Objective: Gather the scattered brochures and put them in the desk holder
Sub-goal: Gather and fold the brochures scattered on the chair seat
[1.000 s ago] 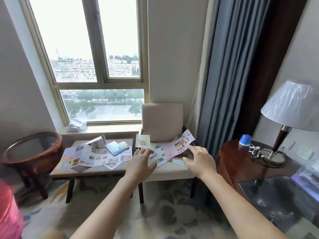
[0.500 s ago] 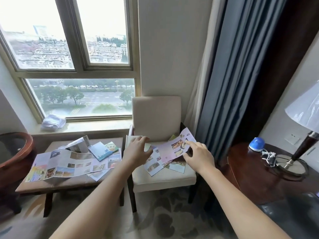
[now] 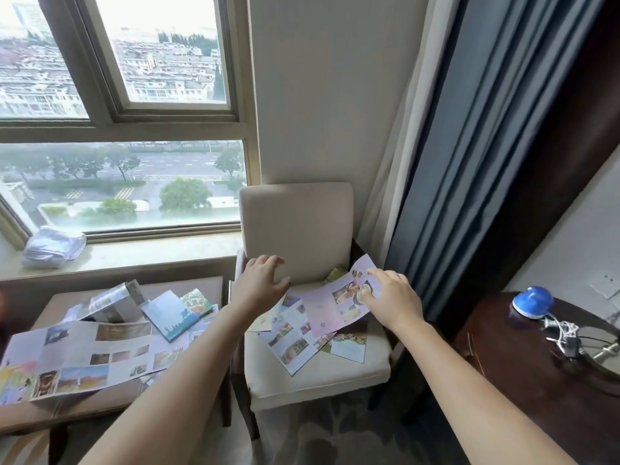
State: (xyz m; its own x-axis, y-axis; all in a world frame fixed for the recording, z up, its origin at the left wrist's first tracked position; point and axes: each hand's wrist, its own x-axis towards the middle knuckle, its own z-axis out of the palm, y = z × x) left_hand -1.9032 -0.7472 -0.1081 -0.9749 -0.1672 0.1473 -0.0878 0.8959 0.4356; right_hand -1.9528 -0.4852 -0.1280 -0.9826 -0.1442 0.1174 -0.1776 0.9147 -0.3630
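Observation:
Several brochures lie overlapping on the beige chair (image 3: 322, 377). A long pink unfolded brochure (image 3: 327, 308) lies on top, over a pale picture brochure (image 3: 292, 345) and a teal-and-white one (image 3: 349, 345). A green one (image 3: 335, 273) peeks out by the chair back. My left hand (image 3: 261, 285) hovers over the seat's back left corner, fingers apart, hiding whatever is beneath it. My right hand (image 3: 392, 298) rests spread on the pink brochure's right end. More lie on the low table (image 3: 204, 285): a large unfolded sheet (image 3: 84, 354), a tented one (image 3: 114, 300), a blue booklet (image 3: 171, 313). No holder is in view.
A folded pale bundle (image 3: 53, 246) sits on the windowsill. Blue curtains (image 3: 469, 162) hang right of the chair. A dark round side table (image 3: 503, 370) at right carries a blue-capped object (image 3: 531, 302), a cord and a lamp base (image 3: 600, 359). Patterned carpet lies below.
The view has closed in on the chair. Both hands have reached farther forward: the left now covers the small cream card at the seat's back left, the right has slid up the pink brochure.

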